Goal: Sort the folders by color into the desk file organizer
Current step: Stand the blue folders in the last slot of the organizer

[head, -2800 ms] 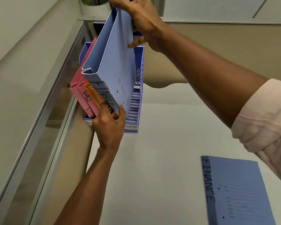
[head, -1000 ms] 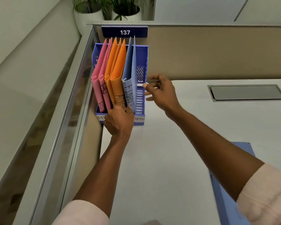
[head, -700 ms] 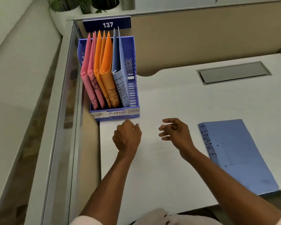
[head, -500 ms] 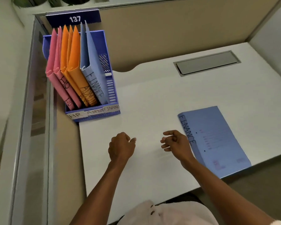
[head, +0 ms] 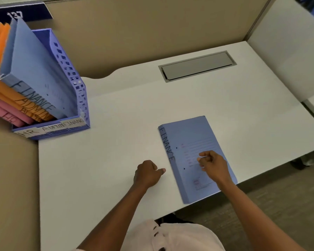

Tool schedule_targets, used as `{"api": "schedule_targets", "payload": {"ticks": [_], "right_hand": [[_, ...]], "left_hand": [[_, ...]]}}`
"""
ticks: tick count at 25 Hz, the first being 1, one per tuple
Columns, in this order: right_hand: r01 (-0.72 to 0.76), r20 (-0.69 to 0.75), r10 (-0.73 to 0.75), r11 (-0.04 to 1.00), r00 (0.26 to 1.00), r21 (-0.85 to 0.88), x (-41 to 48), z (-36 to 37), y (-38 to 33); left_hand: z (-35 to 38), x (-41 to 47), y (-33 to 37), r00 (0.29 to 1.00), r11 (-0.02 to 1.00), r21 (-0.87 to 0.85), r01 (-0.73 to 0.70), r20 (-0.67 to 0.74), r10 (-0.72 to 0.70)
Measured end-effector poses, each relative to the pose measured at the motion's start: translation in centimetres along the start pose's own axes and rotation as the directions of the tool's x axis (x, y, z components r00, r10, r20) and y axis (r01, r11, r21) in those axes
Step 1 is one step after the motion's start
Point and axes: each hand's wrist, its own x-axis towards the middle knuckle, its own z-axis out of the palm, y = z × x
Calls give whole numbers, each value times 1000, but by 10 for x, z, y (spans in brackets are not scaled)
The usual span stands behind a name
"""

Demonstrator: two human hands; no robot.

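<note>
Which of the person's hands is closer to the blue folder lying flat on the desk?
The right hand is over the blue folder. The left hand is beside the folder's spine edge, over bare desk.

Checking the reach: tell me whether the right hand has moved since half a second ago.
Yes. The right hand has gone rightward, from the bare desk beside the flat blue folder to over its cover.

Organizer point(head: 83, 98) at desk's point(head: 116, 160) far left; flat folder point(head: 192, 131) near front edge, cable hatch point(head: 197, 66) behind.

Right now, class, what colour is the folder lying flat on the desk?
Light blue, marked FINANCE; the folder shows best in the head view.
</note>
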Motion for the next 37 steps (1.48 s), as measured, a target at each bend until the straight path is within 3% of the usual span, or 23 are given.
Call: {"api": "schedule_targets", "payload": {"ticks": [6, 15, 20, 25, 33, 37], "right_hand": [[-48, -93, 26, 971, 995, -236, 46, -50, 53], [-95, -82, 73, 944, 994, -315, 56, -52, 77], [-46, -22, 42, 937, 999, -346, 53, -48, 78], [-72, 61, 89, 968, 994, -240, 59, -53, 73], [-42, 161, 63, 990, 985, -135, 46, -20, 44], [-32, 240, 30, 999, 970, 3, 48, 6, 24]], "left_hand": [[57, -4, 41, 994, 987, -127, 101, -32, -106], [81, -11, 50, 979, 956, -239, 168, -73, -191], [89, -9, 48, 982, 952, -250, 177, -15, -187], [82, -20, 47, 989, 956, -279, 95, -87, -123], [33, -62, 62, 964, 963, -261, -71, -265, -1], [6, -87, 66, 946, 968, -226, -107, -322, 29]]}}
